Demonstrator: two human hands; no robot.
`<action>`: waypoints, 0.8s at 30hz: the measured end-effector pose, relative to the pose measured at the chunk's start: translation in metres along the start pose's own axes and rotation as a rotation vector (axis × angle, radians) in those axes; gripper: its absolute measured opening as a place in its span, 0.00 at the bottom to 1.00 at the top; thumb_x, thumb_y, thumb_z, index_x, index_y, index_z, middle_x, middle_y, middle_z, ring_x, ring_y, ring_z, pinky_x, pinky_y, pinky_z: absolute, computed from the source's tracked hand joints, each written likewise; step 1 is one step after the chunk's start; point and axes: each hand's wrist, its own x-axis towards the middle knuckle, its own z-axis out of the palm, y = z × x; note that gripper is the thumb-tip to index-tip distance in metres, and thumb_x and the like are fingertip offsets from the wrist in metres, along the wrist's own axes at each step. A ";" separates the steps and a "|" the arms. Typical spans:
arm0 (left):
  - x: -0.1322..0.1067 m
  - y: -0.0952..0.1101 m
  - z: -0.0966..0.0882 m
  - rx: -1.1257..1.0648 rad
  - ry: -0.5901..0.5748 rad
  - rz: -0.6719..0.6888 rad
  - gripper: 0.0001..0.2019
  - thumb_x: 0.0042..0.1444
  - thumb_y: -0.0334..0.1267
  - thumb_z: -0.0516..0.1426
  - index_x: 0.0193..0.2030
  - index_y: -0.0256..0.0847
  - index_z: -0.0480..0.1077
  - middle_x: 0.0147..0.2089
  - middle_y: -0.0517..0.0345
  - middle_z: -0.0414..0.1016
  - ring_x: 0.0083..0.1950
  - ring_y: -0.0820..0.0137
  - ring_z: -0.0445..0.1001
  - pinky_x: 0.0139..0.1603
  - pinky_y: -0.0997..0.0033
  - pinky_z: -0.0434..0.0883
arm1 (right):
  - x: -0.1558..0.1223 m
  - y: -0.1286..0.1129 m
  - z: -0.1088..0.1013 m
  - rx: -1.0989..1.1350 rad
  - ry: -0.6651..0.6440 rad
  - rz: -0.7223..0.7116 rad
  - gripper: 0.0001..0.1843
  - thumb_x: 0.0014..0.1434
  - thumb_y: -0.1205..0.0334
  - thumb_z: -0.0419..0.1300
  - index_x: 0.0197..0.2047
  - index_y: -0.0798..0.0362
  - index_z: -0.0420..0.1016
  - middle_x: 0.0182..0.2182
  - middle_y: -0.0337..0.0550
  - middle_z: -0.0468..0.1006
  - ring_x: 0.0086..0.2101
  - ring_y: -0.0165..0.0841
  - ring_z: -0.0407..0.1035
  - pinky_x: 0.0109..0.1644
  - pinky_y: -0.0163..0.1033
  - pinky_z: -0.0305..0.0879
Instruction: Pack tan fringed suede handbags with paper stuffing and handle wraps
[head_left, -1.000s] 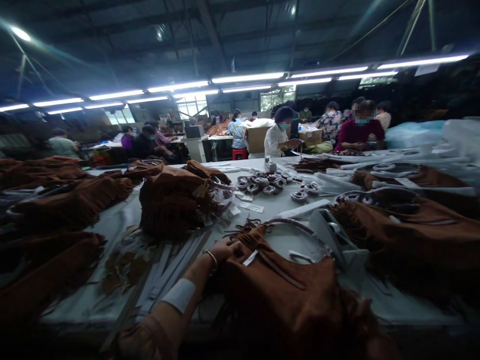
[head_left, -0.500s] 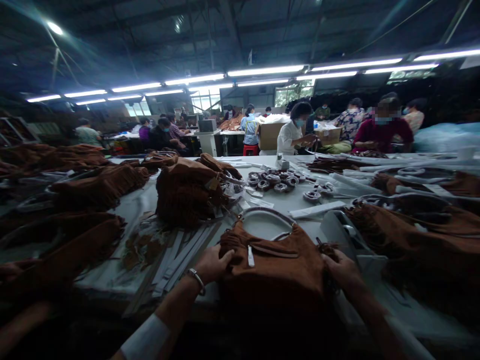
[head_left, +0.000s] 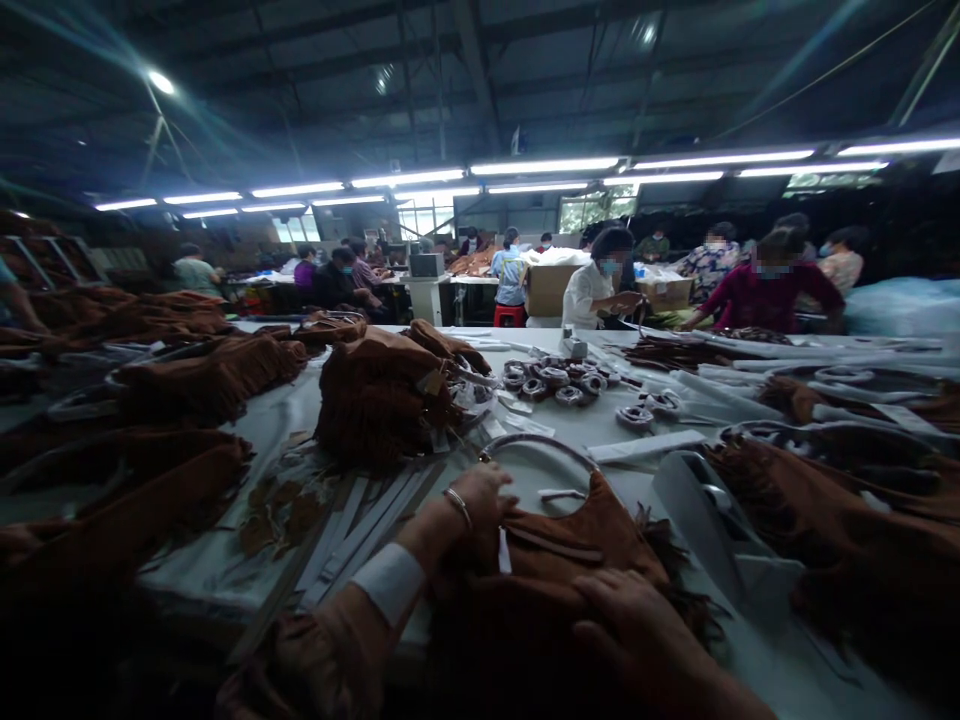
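Note:
A brown suede handbag [head_left: 592,545] with fringe and a wrapped curved handle [head_left: 536,445] lies in front of me on the white table [head_left: 559,420]. My left hand [head_left: 476,505], a bangle on its wrist, grips the bag's upper left corner near the handle's end. My right hand [head_left: 637,640] lies flat on the bag's near side, its fingers spread over the suede.
Piles of brown fringed bags [head_left: 382,390] cover the table left, centre and right [head_left: 840,500]. Rolls of tape or trim [head_left: 555,378] lie further back, and white strips [head_left: 360,525] lie to my left. Several seated people [head_left: 600,285] work at the far tables.
My left hand has moved up to the bag's corner by the handle. My right hand came off the bag's right edge and now rests on its near side. The bag has turned slightly.

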 end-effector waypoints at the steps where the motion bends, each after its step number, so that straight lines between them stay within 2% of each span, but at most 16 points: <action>1: -0.002 0.001 0.010 0.022 -0.053 0.066 0.15 0.54 0.47 0.63 0.44 0.42 0.79 0.49 0.48 0.78 0.52 0.58 0.74 0.55 0.62 0.67 | -0.002 0.000 0.000 0.048 -0.003 0.013 0.13 0.58 0.52 0.61 0.43 0.46 0.82 0.39 0.44 0.83 0.40 0.40 0.75 0.46 0.41 0.69; 3: -0.014 0.001 0.029 0.086 -0.139 0.215 0.17 0.55 0.50 0.62 0.47 0.44 0.78 0.49 0.48 0.78 0.54 0.55 0.74 0.58 0.56 0.65 | -0.003 0.006 -0.007 0.209 -0.035 0.041 0.12 0.58 0.51 0.62 0.35 0.47 0.83 0.31 0.41 0.83 0.33 0.36 0.74 0.38 0.35 0.68; 5: -0.030 -0.002 0.040 0.108 -0.159 0.315 0.19 0.56 0.51 0.61 0.51 0.45 0.76 0.50 0.47 0.77 0.54 0.54 0.74 0.58 0.54 0.66 | 0.004 0.018 -0.019 0.356 -0.094 0.079 0.15 0.59 0.49 0.61 0.28 0.49 0.81 0.24 0.38 0.80 0.26 0.32 0.71 0.30 0.32 0.64; 7: -0.041 -0.005 0.043 0.072 -0.159 0.351 0.21 0.56 0.52 0.61 0.52 0.44 0.76 0.49 0.47 0.78 0.51 0.54 0.75 0.53 0.57 0.69 | 0.025 0.033 -0.032 0.401 -0.086 0.124 0.17 0.59 0.48 0.60 0.28 0.50 0.80 0.22 0.37 0.79 0.25 0.32 0.70 0.29 0.32 0.63; 9: -0.041 -0.010 0.038 0.011 -0.201 0.364 0.19 0.54 0.53 0.62 0.49 0.45 0.78 0.46 0.48 0.79 0.46 0.57 0.77 0.47 0.62 0.71 | 0.058 0.053 -0.041 0.348 0.023 0.175 0.17 0.59 0.48 0.59 0.33 0.51 0.81 0.27 0.40 0.81 0.30 0.35 0.73 0.33 0.35 0.65; 11: -0.027 -0.019 0.029 -0.061 -0.190 0.311 0.16 0.56 0.52 0.60 0.43 0.45 0.80 0.42 0.50 0.80 0.42 0.60 0.77 0.44 0.65 0.71 | 0.097 0.075 -0.044 0.227 0.158 0.251 0.19 0.60 0.48 0.56 0.41 0.52 0.81 0.35 0.43 0.83 0.37 0.39 0.75 0.42 0.38 0.67; 12: -0.015 -0.025 0.024 -0.085 -0.148 0.251 0.15 0.58 0.51 0.59 0.41 0.44 0.80 0.41 0.50 0.80 0.42 0.61 0.77 0.45 0.67 0.71 | 0.116 0.086 -0.043 0.150 0.171 0.294 0.20 0.61 0.50 0.54 0.44 0.53 0.80 0.39 0.45 0.83 0.40 0.39 0.75 0.45 0.38 0.67; 15: 0.030 -0.045 0.013 -0.051 0.025 -0.042 0.14 0.61 0.46 0.57 0.46 0.41 0.78 0.48 0.48 0.79 0.51 0.61 0.76 0.53 0.68 0.69 | 0.163 0.115 -0.031 -0.060 0.099 0.434 0.22 0.62 0.53 0.53 0.49 0.59 0.77 0.43 0.55 0.82 0.43 0.42 0.74 0.48 0.41 0.65; 16: 0.046 -0.052 0.012 -0.019 0.042 -0.140 0.15 0.61 0.45 0.57 0.49 0.39 0.77 0.51 0.45 0.78 0.53 0.60 0.75 0.54 0.68 0.69 | 0.173 0.121 -0.025 -0.088 0.074 0.461 0.21 0.60 0.54 0.55 0.49 0.60 0.77 0.43 0.57 0.81 0.43 0.42 0.74 0.48 0.42 0.65; 18: 0.075 -0.062 0.017 0.024 0.019 -0.262 0.17 0.61 0.44 0.57 0.51 0.35 0.75 0.53 0.39 0.76 0.54 0.56 0.75 0.53 0.65 0.70 | 0.187 0.129 -0.012 -0.097 0.028 0.479 0.17 0.56 0.57 0.60 0.44 0.59 0.79 0.40 0.56 0.82 0.40 0.42 0.74 0.45 0.41 0.64; 20: 0.096 -0.067 0.027 0.039 -0.024 -0.306 0.19 0.58 0.44 0.60 0.52 0.33 0.74 0.53 0.35 0.76 0.54 0.52 0.76 0.51 0.62 0.71 | 0.194 0.135 -0.003 -0.093 -0.030 0.478 0.09 0.50 0.62 0.64 0.35 0.56 0.80 0.33 0.52 0.82 0.36 0.40 0.74 0.41 0.40 0.63; 22: 0.109 -0.068 0.040 0.049 -0.062 -0.323 0.18 0.56 0.42 0.61 0.51 0.34 0.73 0.52 0.34 0.76 0.53 0.51 0.76 0.50 0.61 0.71 | 0.196 0.142 0.000 -0.074 -0.062 0.470 0.03 0.48 0.66 0.64 0.27 0.55 0.79 0.27 0.47 0.80 0.31 0.37 0.72 0.38 0.38 0.62; 24: 0.113 -0.069 0.049 0.053 -0.100 -0.326 0.14 0.58 0.38 0.58 0.49 0.35 0.74 0.50 0.35 0.77 0.51 0.53 0.77 0.48 0.62 0.72 | 0.195 0.151 -0.002 -0.041 -0.051 0.465 0.07 0.51 0.65 0.60 0.24 0.54 0.78 0.24 0.44 0.78 0.29 0.34 0.70 0.36 0.37 0.61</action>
